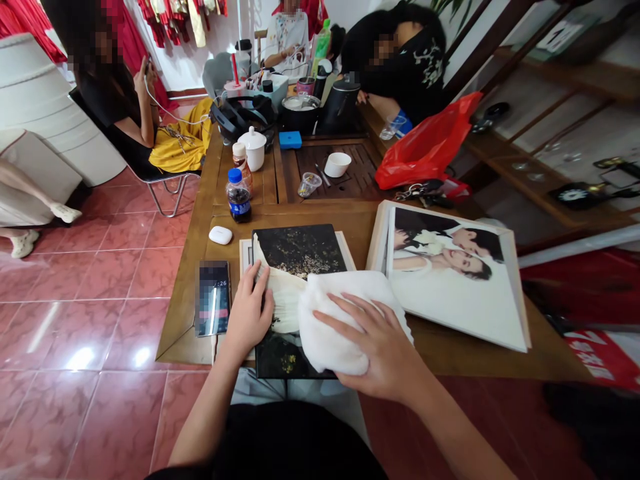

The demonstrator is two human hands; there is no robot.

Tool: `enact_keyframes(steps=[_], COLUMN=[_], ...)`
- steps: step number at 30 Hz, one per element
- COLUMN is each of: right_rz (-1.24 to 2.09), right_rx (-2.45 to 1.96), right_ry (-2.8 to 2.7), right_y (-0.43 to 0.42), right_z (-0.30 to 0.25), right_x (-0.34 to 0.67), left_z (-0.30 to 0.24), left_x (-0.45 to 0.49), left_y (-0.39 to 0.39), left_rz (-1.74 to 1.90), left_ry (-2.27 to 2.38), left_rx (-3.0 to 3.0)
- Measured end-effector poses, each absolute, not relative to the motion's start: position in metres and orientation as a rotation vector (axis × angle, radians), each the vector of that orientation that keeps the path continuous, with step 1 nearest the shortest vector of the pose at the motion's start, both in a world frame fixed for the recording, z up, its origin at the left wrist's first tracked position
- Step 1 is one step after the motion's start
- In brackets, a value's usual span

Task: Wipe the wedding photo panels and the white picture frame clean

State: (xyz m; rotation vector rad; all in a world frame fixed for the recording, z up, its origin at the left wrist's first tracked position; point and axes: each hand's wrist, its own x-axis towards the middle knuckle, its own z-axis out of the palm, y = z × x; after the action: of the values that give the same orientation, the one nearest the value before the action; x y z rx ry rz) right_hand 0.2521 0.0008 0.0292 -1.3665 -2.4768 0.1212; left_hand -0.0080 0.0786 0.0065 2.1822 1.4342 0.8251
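White fluffy cloth (pixel 345 327) is being pressed down by the right hand (pixel 375 350), which is held open with its fingers spread across the top of the cloth, so the cloth is being pinned under the palm rather than gripped. Beneath the cloth and just to the hand's left, a black-and-gold photo panel (pixel 297 253) showing a white gown is being covered in part. The left hand (pixel 247 313) is being laid open and nearly flat on that panel's left side, close beside the cloth, with nothing being grasped. Just left of this hand, a black smartphone (pixel 213 297) is being kept on the brown wooden table (pixel 360 227), its screen blurred. Ahead of the left hand, a white rounded earbud case (pixel 221 235) is being rested on the wood, with a plastic cola bottle with a blue cap (pixel 239 197) beyond it. To the right of the right hand, a white-edged album page with a printed couple portrait (pixel 450 280) is being displayed, tilted up from the table. Farther ahead, a red plastic bag (pixel 425 143) is being heaped beyond the album page.
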Motion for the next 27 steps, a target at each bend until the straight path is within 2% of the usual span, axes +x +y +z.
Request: enact_keyframes(steps=[16, 27], right_rz=[0.117, 0.145], right_rx=[-1.454, -1.263], right_ry=[-2.479, -2.596], right_y=[0.154, 0.145], right_z=[0.042, 0.043], right_x=[0.212, 0.213], left_z=[0.001, 0.006], left_x=[-0.01, -0.008], left_y=[0.079, 0.078], left_rz=[0.83, 0.832], left_ry=[1.432, 1.45], left_rx=[2.196, 2.149])
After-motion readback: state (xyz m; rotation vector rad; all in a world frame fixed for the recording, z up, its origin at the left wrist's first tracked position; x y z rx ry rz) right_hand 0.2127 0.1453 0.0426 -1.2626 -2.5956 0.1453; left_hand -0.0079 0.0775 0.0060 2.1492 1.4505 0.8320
